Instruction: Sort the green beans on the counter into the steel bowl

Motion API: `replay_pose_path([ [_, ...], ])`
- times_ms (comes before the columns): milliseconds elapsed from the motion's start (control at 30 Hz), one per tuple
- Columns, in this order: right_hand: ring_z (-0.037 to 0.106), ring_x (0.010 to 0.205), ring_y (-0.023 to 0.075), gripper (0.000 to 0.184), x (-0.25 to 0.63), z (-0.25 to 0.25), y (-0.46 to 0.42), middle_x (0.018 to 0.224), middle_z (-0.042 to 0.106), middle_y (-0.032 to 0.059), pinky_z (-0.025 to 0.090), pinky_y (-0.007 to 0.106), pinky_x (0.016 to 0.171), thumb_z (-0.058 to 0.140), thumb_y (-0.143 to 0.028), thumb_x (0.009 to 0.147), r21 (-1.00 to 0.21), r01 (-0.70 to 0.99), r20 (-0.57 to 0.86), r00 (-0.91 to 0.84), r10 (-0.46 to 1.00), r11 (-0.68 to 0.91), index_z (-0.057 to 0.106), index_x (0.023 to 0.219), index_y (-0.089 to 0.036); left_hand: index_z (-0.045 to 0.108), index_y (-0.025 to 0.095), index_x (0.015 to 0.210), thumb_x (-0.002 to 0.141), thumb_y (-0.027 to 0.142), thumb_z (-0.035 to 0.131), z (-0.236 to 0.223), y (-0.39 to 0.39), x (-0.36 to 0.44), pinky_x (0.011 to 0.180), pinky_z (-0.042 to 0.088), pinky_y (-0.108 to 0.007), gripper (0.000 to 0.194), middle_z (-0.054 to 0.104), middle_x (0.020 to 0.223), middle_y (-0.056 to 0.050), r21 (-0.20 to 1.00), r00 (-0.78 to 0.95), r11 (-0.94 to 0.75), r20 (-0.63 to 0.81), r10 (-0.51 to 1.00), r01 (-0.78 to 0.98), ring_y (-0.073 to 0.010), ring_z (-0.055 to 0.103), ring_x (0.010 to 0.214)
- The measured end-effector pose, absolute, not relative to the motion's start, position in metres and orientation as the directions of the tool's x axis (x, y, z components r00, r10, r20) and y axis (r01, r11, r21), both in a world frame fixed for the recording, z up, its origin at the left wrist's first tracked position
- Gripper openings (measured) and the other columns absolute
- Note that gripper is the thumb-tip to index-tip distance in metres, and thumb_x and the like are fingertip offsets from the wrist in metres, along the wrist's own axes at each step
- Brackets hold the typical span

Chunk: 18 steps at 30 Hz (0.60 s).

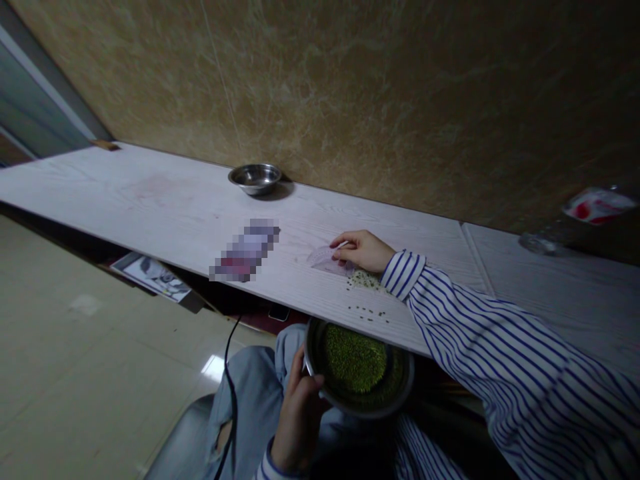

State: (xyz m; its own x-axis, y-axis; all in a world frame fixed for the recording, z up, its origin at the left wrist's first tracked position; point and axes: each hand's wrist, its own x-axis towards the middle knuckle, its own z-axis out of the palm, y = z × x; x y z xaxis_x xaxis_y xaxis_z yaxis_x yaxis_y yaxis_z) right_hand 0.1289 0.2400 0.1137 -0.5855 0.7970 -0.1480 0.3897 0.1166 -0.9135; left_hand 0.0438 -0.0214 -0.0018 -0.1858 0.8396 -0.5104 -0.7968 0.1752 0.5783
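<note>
The hands are both partly curled: the right hand (364, 251) pinches a clear protractor (321, 260) on the desk (170, 200), the left hand (301, 407) grips the rim of a metal bowl (399, 379). The protractor's long axis runs roughly along the desk (its far end points left). Green beans (355, 360) fill the bowl's bottom; more lie beside the right hand.

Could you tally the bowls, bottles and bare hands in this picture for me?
Bowls: 2, the upper bowl and the lower bowl with green beans
Bottles: 1, the clear bottle
Hands: 2, the left hand and the right hand
Total: 5
</note>
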Motion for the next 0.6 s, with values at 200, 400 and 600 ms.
replay_pose_path([
  [200,0.066,0.058,0.0101,0.017,0.131,0.113,0.235,0.067,0.072,-0.0005,0.052,0.019,0.056,0.068,-0.001,0.086,-0.924,0.374,-0.173,-0.599,0.782,0.082,0.072,0.092,-0.016,0.060,0.032,0.139,0.074,0.027,0.070,0.000,-0.021,0.044,0.091,0.054,-0.043,0.066,0.071,0.130,-0.008,0.593,-0.189,0.173,-0.498,0.846,-0.786,-0.0333,0.065,0.114],
  [400,0.066,0.058,0.0096,0.017,0.130,0.114,0.230,0.065,0.072,-0.0013,0.052,0.019,0.055,0.067,-0.001,0.087,-0.920,0.379,-0.175,-0.622,0.763,0.099,0.072,0.093,-0.016,0.059,0.031,0.140,0.072,0.027,0.072,-0.001,-0.021,0.045,0.092,0.055,-0.044,0.069,0.070,0.133,-0.008,0.593,-0.202,0.164,-0.501,0.841,-0.788,-0.0351,0.064,0.119],
  [600,0.064,0.057,0.0088,0.018,0.128,0.114,0.226,0.065,0.070,-0.0020,0.051,0.018,0.054,0.066,0.001,0.087,-0.927,0.372,-0.201,-0.622,0.756,0.059,0.070,0.091,-0.016,0.053,0.032,0.148,0.075,0.029,0.072,0.004,-0.022,0.045,0.094,0.054,-0.045,0.075,0.070,0.133,-0.009,0.593,-0.192,0.179,-0.507,0.840,-0.785,-0.0355,0.064,0.119],
])
